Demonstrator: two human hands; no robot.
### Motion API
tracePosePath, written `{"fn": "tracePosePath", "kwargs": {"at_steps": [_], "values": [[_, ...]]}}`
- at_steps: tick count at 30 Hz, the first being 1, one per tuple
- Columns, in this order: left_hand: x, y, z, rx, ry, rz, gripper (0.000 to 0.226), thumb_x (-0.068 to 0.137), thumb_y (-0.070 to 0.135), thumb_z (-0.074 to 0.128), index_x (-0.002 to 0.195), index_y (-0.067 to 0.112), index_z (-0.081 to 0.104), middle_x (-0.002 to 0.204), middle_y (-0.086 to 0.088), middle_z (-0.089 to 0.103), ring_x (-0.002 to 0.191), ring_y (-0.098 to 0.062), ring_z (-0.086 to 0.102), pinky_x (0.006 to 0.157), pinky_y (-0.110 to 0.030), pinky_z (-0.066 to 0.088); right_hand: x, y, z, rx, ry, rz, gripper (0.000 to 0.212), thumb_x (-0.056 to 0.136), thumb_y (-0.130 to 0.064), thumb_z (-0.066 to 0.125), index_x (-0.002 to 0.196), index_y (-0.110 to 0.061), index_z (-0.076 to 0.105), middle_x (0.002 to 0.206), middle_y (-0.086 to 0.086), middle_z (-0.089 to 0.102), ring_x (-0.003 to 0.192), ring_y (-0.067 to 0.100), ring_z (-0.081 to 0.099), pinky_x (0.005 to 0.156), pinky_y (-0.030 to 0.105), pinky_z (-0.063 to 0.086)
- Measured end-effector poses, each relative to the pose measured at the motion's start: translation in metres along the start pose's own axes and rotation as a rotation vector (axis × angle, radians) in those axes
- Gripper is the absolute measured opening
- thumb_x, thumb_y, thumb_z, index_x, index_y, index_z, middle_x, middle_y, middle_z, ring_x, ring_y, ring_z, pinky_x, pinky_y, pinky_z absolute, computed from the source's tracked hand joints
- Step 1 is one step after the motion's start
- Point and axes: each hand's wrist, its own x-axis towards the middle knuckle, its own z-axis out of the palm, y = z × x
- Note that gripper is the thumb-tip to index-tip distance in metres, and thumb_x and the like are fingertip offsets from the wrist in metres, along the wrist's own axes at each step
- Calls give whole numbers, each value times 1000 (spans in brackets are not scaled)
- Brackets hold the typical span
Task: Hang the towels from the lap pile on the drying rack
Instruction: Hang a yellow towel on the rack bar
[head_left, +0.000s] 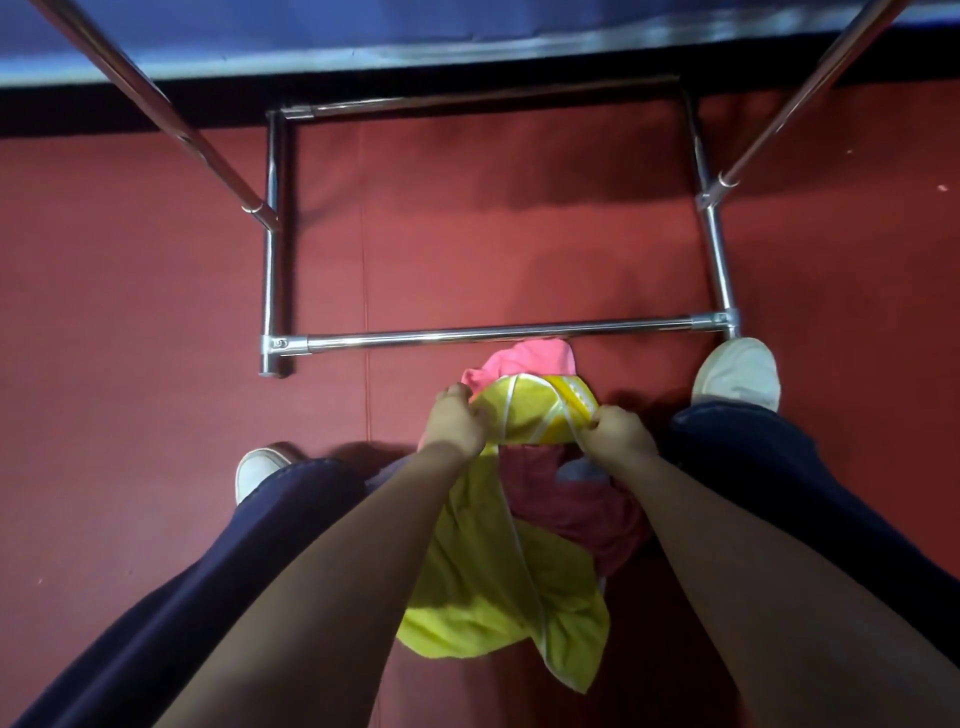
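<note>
Both of my hands were clenched on the top hem of the yellow-green terry towel with white trim (498, 587): my left hand (454, 421) pinched it toward the left and my right hand (621, 434) toward the right, and the hem arched slack between them. I judged that grip as the way to find two corners, so the cloth would open flat and not go over a rail in a lump. The rest of it hung near me, between my dark blue trouser legs (208, 571), over the red carpeted floor (130, 291). To its right lay the lap pile, a crumpled dark red towel (576, 514) with a scrap of pale blue showing. A bright pink towel (530, 358) sat just beyond my knuckles, and I could not tell whether it touched the rack. The shiny chrome tube drying rack (270, 260) stood right in front of me, its low crossbar (498, 332) just past my hands. Two slanted side rails ran up at far left (156, 109) and far right (810, 88), and no towel showed on any tube. Between the side posts the way looked open, so I reckoned a straight lift up and forward would clear. The trailing hem lay against the red towel and might drag it off. My white shoes (737, 374) flanked the rack's near feet.
</note>
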Motion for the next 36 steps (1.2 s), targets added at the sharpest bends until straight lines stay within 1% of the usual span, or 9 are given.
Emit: {"fn": "tracePosePath", "kwargs": {"at_steps": [5,11,15,18,21,25,31,34,36], "values": [[11,5,16,-168,-47,14,58,89,20,60,142,8,40,137,-15,49,108,-40,61,91,-51,51,9,3,12,-174,93,-81,48,94,-45,48,122,-8,58,126,16,55,118,35,51,95,41,42],[11,13,21,-217,-66,-23,59,83,23,67,135,8,43,131,-17,52,110,-37,59,95,-43,50,12,12,21,-346,64,-90,61,86,-61,51,130,-18,50,128,10,46,120,31,46,98,44,36],[3,16,17,-74,-86,-15,51,85,23,69,129,3,52,130,-16,49,117,-29,51,92,-26,38,9,17,32,-459,132,-141,44,93,-28,52,134,-12,44,130,9,45,119,29,48,95,39,39],[-3,13,18,33,-123,5,56,83,32,71,128,6,52,128,-12,44,116,-29,51,94,-29,40,8,16,38,-435,148,-154,42,97,-15,40,138,-10,41,134,10,45,120,30,50,96,39,39],[-10,11,14,108,-75,36,43,88,31,63,125,8,57,127,-14,45,114,-33,53,94,-36,43,7,14,35,-276,141,-125,44,96,-17,41,139,-9,42,128,14,46,116,35,51,93,40,41],[-26,6,-1,95,59,13,31,96,21,50,122,11,63,124,-15,53,114,-35,54,94,-36,41,-8,8,21,99,228,-88,45,81,-22,37,105,7,61,114,27,51,108,43,52,92,43,43],[-72,1,-29,7,166,-30,34,96,14,46,125,11,62,130,-15,51,118,-33,53,99,-33,37,-51,-19,-9,379,311,-107,22,83,4,47,102,8,58,115,28,53,112,41,49,94,40,37],[-107,9,-48,-11,261,-64,32,96,21,48,124,16,64,129,-11,55,119,-33,51,98,-37,40,-66,-30,-27,609,338,-124,20,74,0,48,75,-10,65,84,15,60,84,32,57,74,43,47],[-129,14,-61,-50,296,-85,30,95,25,50,120,21,66,123,-9,61,117,-34,53,98,-39,42,-83,-32,-45,732,337,-136,14,69,-9,47,59,-16,54,64,2,50,63,22,48,58,38,42]]}}
